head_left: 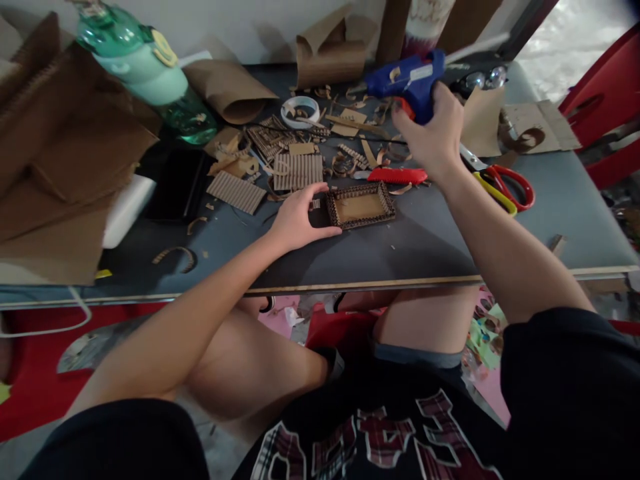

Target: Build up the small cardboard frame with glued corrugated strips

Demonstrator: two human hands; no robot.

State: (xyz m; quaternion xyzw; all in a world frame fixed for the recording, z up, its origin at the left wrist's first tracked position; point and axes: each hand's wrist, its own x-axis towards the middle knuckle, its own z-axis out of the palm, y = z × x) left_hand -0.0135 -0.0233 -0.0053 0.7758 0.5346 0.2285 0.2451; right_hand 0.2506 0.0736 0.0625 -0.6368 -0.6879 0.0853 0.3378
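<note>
A small rectangular corrugated cardboard tray with raised walls lies on the dark table. My left hand curves round its left end, thumb at the near corner and fingers at the far one. Up and to the right, my right hand grips a blue hot glue gun by its handle, with the orange-red trigger under the fingers and the nozzle pointing left. A red utility knife lies just behind the tray. Pieces of ridged cardboard are spread beyond my left hand.
Scissors with red and yellow handles lie at the right. A white tape roll, curled cardboard scraps and brown rolled cardboard fill the back. A green bottle, black phone and large brown cardboard stand left.
</note>
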